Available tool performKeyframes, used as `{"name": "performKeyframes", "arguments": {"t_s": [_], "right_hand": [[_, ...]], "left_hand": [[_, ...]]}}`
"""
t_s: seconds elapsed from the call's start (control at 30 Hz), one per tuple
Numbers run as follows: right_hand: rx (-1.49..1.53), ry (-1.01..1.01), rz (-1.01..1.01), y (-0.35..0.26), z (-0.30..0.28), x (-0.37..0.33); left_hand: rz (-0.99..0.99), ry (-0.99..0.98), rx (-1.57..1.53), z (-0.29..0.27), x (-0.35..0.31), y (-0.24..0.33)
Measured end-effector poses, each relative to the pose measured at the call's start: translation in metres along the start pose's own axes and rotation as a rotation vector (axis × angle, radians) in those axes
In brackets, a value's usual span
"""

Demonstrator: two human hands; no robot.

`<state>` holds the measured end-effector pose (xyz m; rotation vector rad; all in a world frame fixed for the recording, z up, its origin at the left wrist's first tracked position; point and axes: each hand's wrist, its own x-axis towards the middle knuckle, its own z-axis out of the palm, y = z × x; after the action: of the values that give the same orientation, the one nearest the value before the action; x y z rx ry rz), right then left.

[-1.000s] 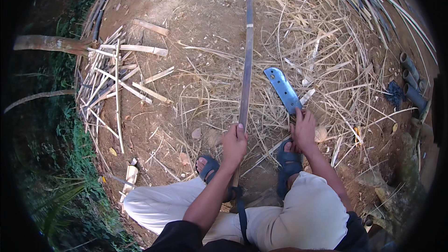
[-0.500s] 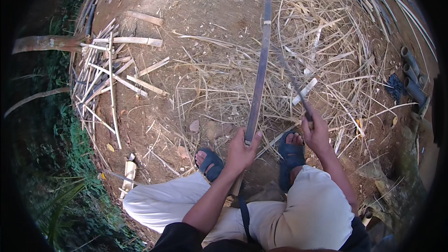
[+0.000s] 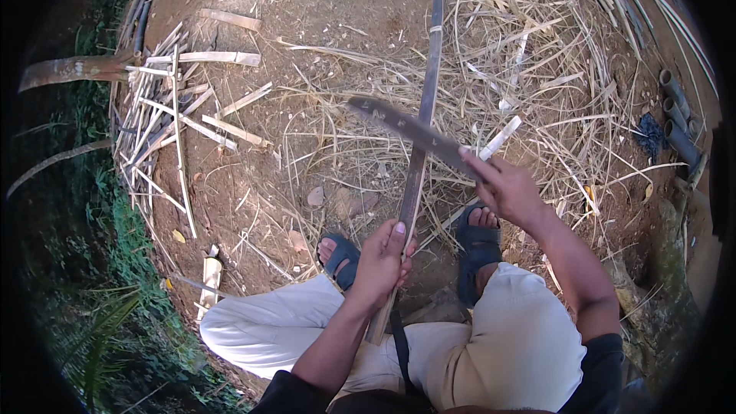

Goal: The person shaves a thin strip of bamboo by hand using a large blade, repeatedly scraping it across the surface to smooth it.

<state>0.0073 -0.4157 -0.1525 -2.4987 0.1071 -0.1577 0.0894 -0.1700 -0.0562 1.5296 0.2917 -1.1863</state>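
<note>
A long, dark-skinned bamboo strip [image 3: 432, 80] runs from my lap away over the ground, with a pale node near its far end. Closed round its near part is my left hand [image 3: 381, 261], thumb on top. My right hand [image 3: 512, 193] grips a machete [image 3: 392, 120], index finger stretched along it; the handle is hidden in the hand. The broad, dark blade points to the far left and crosses over the strip at about its middle. Whether the blade touches the strip I cannot tell.
Thin bamboo shavings [image 3: 506, 69] litter the ground ahead. A heap of split pieces [image 3: 157, 119] lies left, beside green plants [image 3: 126, 230]. Long poles [image 3: 606, 0] are at the far right, cut bamboo tubes [image 3: 678, 134] nearer. My sandalled feet flank the strip.
The machete has swung left, from beside the strip to across it. My left hand has shifted slightly nearer and left, and the strip's near end now shows over my lap.
</note>
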Motion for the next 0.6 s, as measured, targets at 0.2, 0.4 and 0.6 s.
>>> {"name": "performKeyframes", "arguments": {"t_s": [0.2, 0.4, 0.6], "right_hand": [[-0.108, -0.098, -0.155, -0.012, -0.009, 0.008], [-0.017, -0.127, -0.063, -0.018, -0.003, -0.003], [-0.113, -0.009, 0.105, 0.035, 0.007, 0.002]], "left_hand": [[-0.077, 0.016, -0.021, -0.015, -0.024, 0.001], [-0.109, 0.028, 0.008, -0.022, -0.035, 0.002], [-0.111, -0.024, 0.016, -0.033, -0.058, -0.007]]}}
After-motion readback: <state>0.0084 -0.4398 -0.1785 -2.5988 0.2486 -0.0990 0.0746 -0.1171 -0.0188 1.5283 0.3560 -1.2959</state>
